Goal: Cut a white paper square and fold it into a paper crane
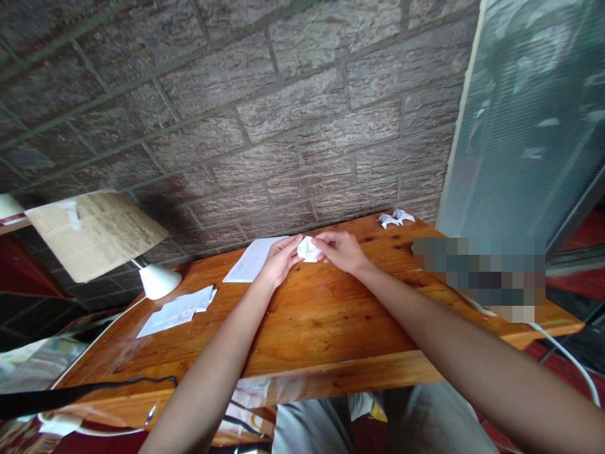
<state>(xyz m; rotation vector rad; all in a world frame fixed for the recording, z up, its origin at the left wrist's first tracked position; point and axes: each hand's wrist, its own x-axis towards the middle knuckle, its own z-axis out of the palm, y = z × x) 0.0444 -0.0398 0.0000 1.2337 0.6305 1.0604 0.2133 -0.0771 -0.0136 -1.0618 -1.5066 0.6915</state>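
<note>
A small piece of folded white paper (309, 249) is held up over the middle of the wooden desk (331, 321). My left hand (280, 260) pinches its left side between thumb and fingers. On the right side, my right hand (343, 250) grips it with the thumb and bent fingers. Behind my left hand lies a stack of white paper sheets (248, 260). Two folded paper shapes (396, 218) sit at the far right corner of the desk, beside the wall.
A lamp with a white base (159, 281) and a brown paper shade (97, 233) stands at the left. Loose paper pieces (177, 310) lie in front of it. A grey brick wall (283, 132) rises behind the desk. A white cable (567, 356) hangs off the right edge.
</note>
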